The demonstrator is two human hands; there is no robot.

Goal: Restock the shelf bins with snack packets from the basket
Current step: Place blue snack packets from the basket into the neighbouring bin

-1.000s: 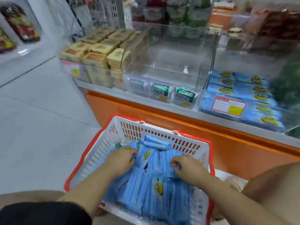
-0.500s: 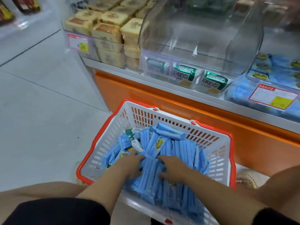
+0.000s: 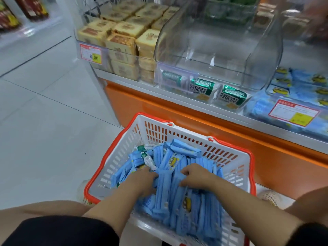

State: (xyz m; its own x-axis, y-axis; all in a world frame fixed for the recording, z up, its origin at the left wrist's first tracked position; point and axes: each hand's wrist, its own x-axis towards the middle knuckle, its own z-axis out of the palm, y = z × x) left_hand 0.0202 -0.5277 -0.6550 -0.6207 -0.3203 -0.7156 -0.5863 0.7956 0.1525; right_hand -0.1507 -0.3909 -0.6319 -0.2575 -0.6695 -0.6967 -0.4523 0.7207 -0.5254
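Down at six o'clock, inside the basket (image 3: 177, 132), the left grip (image 3: 142, 181) and right grip (image 3: 195, 176) curl closed on blue snack packets (image 3: 177, 206), dug into the pile as half a second ago. Shelf bins (image 3: 213, 50) stand at twelve o'clock, green packets (image 3: 202, 87) at their front.

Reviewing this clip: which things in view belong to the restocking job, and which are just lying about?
Job: basket; blue packets inside it; a few green packets beside them; left hand and right hand among them; shelf bin of matching blue packets; clear bin.

Lying about: yellow cake packs; price tag; red packets far left.
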